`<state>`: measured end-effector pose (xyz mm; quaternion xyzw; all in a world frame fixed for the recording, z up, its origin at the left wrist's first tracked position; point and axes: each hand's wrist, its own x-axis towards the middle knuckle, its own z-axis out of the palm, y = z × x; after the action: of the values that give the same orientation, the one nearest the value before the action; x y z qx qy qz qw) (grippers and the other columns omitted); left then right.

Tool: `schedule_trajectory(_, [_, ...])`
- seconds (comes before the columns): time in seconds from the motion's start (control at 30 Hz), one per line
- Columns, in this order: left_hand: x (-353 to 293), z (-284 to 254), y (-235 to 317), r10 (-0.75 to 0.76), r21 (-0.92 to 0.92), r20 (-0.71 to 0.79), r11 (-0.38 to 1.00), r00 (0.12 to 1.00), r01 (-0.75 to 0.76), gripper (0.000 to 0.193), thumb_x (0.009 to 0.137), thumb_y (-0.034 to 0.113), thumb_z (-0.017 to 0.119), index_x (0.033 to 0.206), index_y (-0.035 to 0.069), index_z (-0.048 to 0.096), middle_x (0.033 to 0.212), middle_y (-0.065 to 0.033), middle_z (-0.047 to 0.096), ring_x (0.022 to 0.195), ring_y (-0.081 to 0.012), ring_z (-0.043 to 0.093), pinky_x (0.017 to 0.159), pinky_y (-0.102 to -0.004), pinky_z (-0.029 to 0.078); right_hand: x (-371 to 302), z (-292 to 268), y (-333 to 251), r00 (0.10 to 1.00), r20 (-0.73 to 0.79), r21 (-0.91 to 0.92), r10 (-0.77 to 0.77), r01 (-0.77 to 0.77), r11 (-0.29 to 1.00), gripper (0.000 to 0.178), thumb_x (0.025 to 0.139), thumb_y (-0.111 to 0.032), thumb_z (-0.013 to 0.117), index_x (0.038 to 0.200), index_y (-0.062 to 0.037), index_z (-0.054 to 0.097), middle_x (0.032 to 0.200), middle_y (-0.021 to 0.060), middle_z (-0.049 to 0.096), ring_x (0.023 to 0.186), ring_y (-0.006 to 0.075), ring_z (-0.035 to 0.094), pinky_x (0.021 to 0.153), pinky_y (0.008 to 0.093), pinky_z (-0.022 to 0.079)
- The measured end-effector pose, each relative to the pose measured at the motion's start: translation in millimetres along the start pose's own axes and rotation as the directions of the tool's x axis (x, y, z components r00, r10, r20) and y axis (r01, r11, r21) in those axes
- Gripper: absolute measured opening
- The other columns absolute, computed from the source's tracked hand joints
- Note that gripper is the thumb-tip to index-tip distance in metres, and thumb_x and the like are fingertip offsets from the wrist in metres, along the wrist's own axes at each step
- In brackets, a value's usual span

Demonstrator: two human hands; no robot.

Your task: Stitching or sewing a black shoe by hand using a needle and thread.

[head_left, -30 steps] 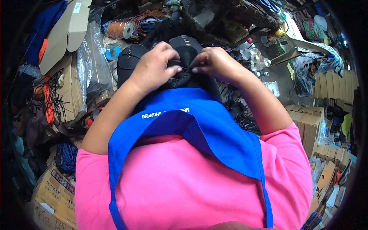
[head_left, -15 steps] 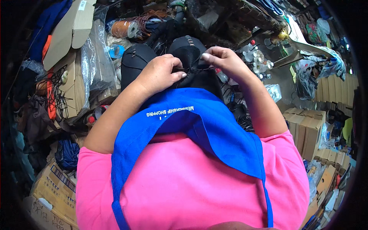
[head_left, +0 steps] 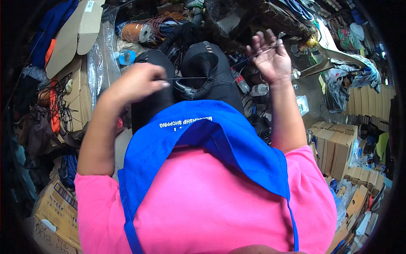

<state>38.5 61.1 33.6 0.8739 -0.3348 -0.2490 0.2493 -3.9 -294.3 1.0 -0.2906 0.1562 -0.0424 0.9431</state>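
Observation:
A black shoe (head_left: 192, 89) rests in my lap between my black-trousered knees, its dark opening and stitched edge showing. A thin dark thread (head_left: 188, 78) runs taut from the shoe to my left hand (head_left: 146, 81), which is blurred, with its fingers closed on the thread. Out to the right, my right hand (head_left: 272, 61) is raised with the palm turned up and fingers partly extended. Another length of dark thread (head_left: 249, 58) crosses its fingers toward the thumb and is held there. Both hands are apart from the shoe.
A blue apron (head_left: 203, 114) covers my lap's near side. Flattened cardboard (head_left: 69, 42) and plastic sheeting lie left. An orange spool (head_left: 135, 32) sits beyond my knees. Several small bottles (head_left: 259, 89) stand right, with stacked cardboard boxes (head_left: 334, 148) farther out.
My hands have moved apart from close together over the shoe. The left went left, the right up and to the right, drawing thread out. The shoe's opening is now uncovered.

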Motion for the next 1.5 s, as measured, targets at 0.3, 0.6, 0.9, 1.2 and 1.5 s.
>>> schedule_trajectory(0.3, [18,6,28,-0.132,-0.942,-0.333,0.007,0.934,-0.335,0.036,0.097,0.030,0.047,0.068,0.010,0.046,0.070,-0.0016,0.042,0.069,-0.0136,0.043,0.069,-0.0315,0.039,-41,-5,20,0.951,0.246,-0.945,0.187,0.278,-0.173,0.030,0.093,-0.029,0.048,0.105,-0.0076,0.066,0.060,0.0028,0.056,0.062,0.0189,0.054,0.070,0.0307,0.039])
schedule_trajectory(0.6, [50,11,-26,-0.333,-0.963,-0.067,-0.225,0.940,-0.148,0.041,0.098,0.033,0.046,0.061,0.015,0.040,0.058,-0.0015,0.046,0.048,-0.0134,0.040,0.069,-0.0350,0.044,-80,-41,24,0.935,0.193,-0.950,0.298,0.254,-0.182,0.019,0.089,-0.027,0.057,0.084,-0.0085,0.059,0.064,0.0034,0.055,0.064,0.0198,0.053,0.069,0.0317,0.037])
schedule_trajectory(0.9, [8,26,6,0.282,0.178,-0.581,0.959,0.763,-0.219,0.031,0.079,0.025,0.070,0.099,0.003,0.062,0.096,-0.0120,0.062,0.087,-0.0258,0.063,0.077,-0.0360,0.050,-70,-106,-58,0.986,-0.157,-0.719,0.058,-0.074,-0.691,0.059,0.079,-0.015,0.069,0.133,-0.0134,0.047,0.126,0.0120,0.051,0.116,0.0251,0.051,0.100,0.0362,0.040])
schedule_trajectory(1.2, [29,76,33,0.389,0.132,-0.318,0.921,0.865,-0.366,0.033,0.073,0.031,0.074,0.092,0.007,0.061,0.095,-0.0066,0.059,0.084,-0.0251,0.059,0.070,-0.0348,0.043,-13,51,48,0.865,0.446,-0.848,0.230,0.491,-0.200,0.040,0.071,-0.029,0.080,0.093,-0.0016,0.062,0.084,0.0053,0.063,0.076,0.0155,0.058,0.070,0.0312,0.049])
schedule_trajectory(1.5, [29,89,26,0.203,-0.086,-0.510,0.955,0.836,-0.284,0.034,0.069,0.034,0.078,0.080,0.005,0.064,0.081,-0.0083,0.061,0.076,-0.0260,0.061,0.067,-0.0364,0.046,-8,26,72,0.920,0.378,-0.926,0.105,0.373,0.065,0.043,0.072,-0.030,0.080,0.094,0.0008,0.059,0.084,0.0066,0.062,0.075,0.0105,0.054,0.068,0.0272,0.047])
